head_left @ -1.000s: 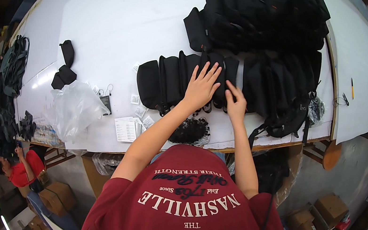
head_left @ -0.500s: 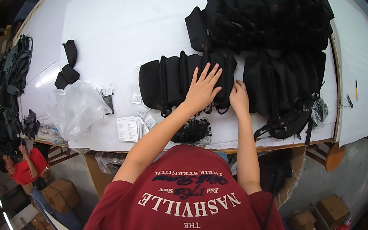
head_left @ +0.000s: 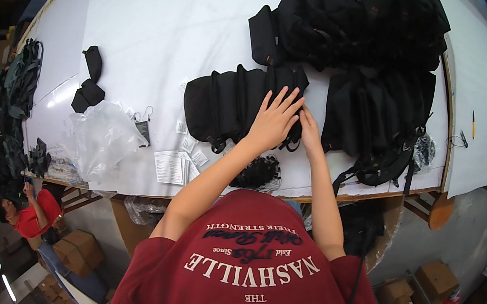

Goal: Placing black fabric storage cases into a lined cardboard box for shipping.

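A dark red short-sleeved T-shirt with white lettering; bare forearms, no gloves.

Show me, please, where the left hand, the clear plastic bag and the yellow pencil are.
left hand (head_left: 273, 122), head view, back of the hand
clear plastic bag (head_left: 101, 137), head view, crumpled middle
yellow pencil (head_left: 473, 124), head view, shaft

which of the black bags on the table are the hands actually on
The black bag lying alone nearest the table's front edge; left hand and right hand press its right end. The other bags sit heaped behind, untouched.
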`<action>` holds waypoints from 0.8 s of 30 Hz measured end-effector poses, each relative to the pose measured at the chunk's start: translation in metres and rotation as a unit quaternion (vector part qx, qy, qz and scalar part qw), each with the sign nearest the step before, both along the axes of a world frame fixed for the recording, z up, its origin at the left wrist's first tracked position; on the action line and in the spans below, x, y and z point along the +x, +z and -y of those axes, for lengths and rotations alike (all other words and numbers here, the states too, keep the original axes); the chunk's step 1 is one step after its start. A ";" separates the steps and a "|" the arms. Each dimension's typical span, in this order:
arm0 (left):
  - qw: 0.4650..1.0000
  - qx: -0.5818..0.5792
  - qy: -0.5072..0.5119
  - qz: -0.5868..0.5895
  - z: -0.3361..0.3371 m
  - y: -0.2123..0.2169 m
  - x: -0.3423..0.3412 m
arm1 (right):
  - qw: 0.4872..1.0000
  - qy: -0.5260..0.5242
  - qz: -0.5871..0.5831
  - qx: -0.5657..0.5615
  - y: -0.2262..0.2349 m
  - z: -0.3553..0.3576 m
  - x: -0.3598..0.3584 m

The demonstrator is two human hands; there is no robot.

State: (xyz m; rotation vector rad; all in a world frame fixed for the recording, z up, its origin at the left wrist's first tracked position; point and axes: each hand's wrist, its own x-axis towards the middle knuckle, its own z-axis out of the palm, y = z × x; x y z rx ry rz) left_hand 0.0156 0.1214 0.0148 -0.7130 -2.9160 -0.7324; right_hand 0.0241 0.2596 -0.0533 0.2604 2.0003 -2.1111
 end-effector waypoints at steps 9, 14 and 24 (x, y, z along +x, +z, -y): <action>0.999 -0.017 0.037 -0.001 0.011 -0.010 0.010 | 0.991 0.033 -0.003 0.127 0.029 0.003 0.006; 0.999 -0.019 0.045 -0.005 0.013 -0.010 0.008 | 0.953 -0.056 -0.119 0.273 0.042 -0.013 0.014; 0.912 0.190 0.355 0.072 0.063 -0.034 -0.117 | 0.972 -0.015 -0.074 0.224 0.035 0.004 -0.009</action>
